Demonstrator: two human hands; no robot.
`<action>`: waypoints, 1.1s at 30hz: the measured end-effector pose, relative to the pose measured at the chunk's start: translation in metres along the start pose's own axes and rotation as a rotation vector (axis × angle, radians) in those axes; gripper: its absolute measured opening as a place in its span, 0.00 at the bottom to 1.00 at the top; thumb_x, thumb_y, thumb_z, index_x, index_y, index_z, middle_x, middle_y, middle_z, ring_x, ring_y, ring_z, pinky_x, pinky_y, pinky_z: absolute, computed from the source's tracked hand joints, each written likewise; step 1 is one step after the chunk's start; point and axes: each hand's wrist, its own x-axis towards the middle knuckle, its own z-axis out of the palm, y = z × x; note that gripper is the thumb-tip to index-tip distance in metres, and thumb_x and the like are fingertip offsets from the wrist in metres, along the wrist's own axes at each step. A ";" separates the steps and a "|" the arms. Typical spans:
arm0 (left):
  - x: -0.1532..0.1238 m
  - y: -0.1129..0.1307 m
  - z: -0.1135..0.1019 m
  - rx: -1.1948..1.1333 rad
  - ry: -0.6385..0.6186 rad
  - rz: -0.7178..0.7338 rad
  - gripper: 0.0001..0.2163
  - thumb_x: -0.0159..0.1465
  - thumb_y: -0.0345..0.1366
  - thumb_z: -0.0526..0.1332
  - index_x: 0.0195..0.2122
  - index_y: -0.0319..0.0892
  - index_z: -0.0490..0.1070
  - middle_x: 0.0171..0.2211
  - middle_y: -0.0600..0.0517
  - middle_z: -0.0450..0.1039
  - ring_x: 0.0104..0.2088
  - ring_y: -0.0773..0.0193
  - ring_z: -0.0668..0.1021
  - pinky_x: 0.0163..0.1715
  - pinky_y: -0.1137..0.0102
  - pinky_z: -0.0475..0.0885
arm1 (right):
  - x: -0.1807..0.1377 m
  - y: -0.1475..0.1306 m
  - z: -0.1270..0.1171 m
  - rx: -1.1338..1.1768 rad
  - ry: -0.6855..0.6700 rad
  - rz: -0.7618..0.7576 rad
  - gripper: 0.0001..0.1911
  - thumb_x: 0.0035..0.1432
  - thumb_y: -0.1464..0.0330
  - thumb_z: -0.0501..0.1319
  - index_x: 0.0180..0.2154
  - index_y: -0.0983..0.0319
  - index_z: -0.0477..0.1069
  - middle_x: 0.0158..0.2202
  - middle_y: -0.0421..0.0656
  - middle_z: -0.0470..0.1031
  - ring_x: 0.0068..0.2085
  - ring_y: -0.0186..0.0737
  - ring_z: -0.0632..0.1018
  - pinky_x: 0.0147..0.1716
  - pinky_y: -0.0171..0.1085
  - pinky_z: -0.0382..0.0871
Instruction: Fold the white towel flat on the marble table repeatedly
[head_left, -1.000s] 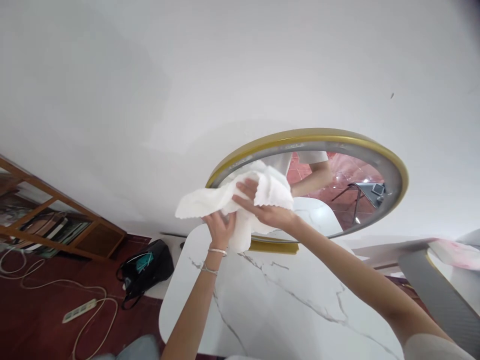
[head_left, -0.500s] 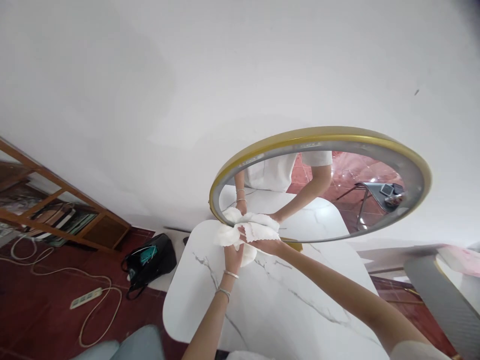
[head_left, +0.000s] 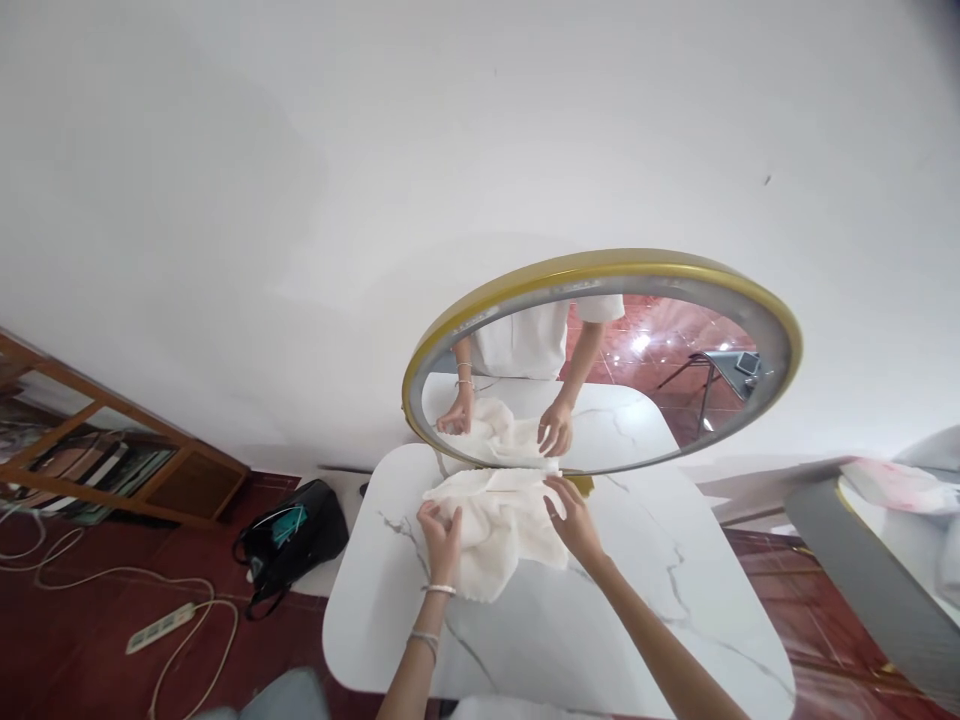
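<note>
A white cloth (head_left: pixel 491 545) with a scalloped edge lies loosely spread and wrinkled on the white marble-patterned table (head_left: pixel 637 610). Its far edge reaches the lower rim of an oval-looking mirror (head_left: pixel 600 265) with a gold frame. My left hand (head_left: pixel 441 545) is at the cloth's left edge, thumb and fingers apart, fingertips touching the fabric. At the right edge, my right hand (head_left: pixel 574 520) has its fingers spread and bent, the tips at the cloth near the mirror's rim. Both hands and the cloth are reflected in the glass.
Left on the red tiled floor are a black bag (head_left: pixel 296 540), a power strip (head_left: pixel 160 628) with its cable, and a wooden shelf (head_left: pixel 199 485) of books. A grey-sided table (head_left: pixel 847 550) with a pink and white item stands right. A white wall rises behind the mirror.
The cloth was bunched between both hands at the mirror's lower rim; now it lies spread on the table. My hands have moved apart, and the camera view has shifted slightly.
</note>
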 end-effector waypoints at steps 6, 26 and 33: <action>0.015 0.022 -0.016 0.338 -0.035 0.278 0.25 0.59 0.41 0.60 0.56 0.42 0.57 0.57 0.39 0.55 0.61 0.46 0.59 0.56 0.48 0.62 | -0.012 0.010 0.008 0.041 0.277 0.313 0.20 0.56 0.52 0.56 0.41 0.61 0.66 0.36 0.49 0.72 0.32 0.44 0.74 0.24 0.40 0.69; 0.083 0.034 -0.035 0.474 -0.256 0.415 0.08 0.59 0.39 0.56 0.34 0.45 0.73 0.46 0.46 0.72 0.51 0.52 0.72 0.55 0.54 0.66 | 0.004 0.008 0.008 0.082 0.230 0.277 0.18 0.60 0.56 0.55 0.33 0.60 0.78 0.41 0.50 0.77 0.44 0.49 0.73 0.45 0.50 0.69; 0.092 0.037 -0.040 0.424 -0.363 0.416 0.13 0.59 0.46 0.55 0.30 0.43 0.73 0.40 0.45 0.76 0.45 0.54 0.77 0.50 0.57 0.71 | 0.018 0.001 0.004 0.138 0.207 0.273 0.18 0.59 0.56 0.54 0.33 0.60 0.78 0.40 0.50 0.78 0.41 0.47 0.76 0.42 0.45 0.71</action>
